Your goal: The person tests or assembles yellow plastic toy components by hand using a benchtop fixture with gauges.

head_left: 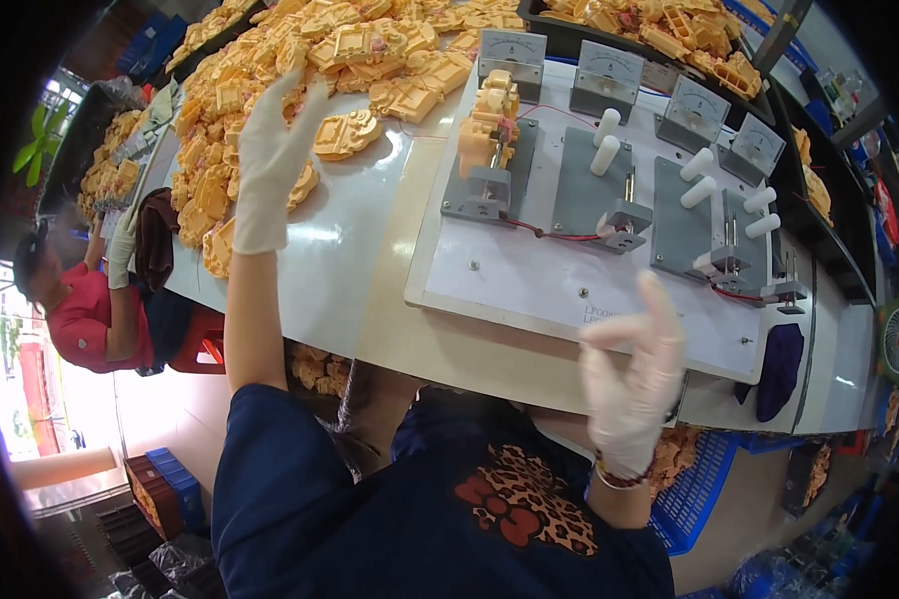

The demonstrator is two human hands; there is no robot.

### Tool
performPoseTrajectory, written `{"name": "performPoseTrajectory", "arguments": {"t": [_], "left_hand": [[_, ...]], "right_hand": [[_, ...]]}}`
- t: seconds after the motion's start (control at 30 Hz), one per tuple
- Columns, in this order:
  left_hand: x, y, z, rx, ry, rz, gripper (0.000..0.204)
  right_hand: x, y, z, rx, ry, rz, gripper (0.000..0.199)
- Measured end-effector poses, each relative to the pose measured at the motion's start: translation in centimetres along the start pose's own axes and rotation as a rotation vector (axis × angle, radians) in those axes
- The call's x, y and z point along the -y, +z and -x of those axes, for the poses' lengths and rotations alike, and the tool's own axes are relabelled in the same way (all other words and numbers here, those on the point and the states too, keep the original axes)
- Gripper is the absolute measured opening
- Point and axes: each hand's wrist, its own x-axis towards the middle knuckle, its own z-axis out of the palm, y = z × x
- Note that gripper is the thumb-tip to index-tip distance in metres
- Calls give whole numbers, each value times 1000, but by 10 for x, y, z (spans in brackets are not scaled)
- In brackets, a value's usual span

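Observation:
My left hand (268, 165), in a white glove, reaches over the near side of a big pile of yellow-orange plastic housings (225, 100). Its fingers are stretched out and apart, with nothing visible in them. A single housing (347, 134) lies flat just right of it. My right hand (637, 384), also gloved, hovers at the front edge of a white test board (529, 270); one finger points up, the others bend loosely, and I see nothing held. On the board's leftmost grey plate (459, 195) sits a yellow-orange plastic housing (489, 125). The other grey plates carry white pegs (605, 140) and metal pins.
Several analog meters (510, 52) line the board's back edge. Black trays of yellow parts (669, 30) stand behind. A dark purple cloth (777, 369) lies right of the board. Another person (100, 309) sits at far left. A blue basket (697, 489) is below the table at right.

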Motion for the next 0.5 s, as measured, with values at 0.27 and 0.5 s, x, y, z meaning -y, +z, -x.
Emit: {"name": "performPoseTrajectory", "arguments": {"t": [0.27, 0.5], "left_hand": [[77, -66, 48, 1058, -298, 2391, 89], [94, -45, 24, 1420, -309, 2877, 66]], "right_hand": [[5, -32, 0, -280, 83, -221, 64], [-6, -12, -26, -87, 2, 174, 66]]}}
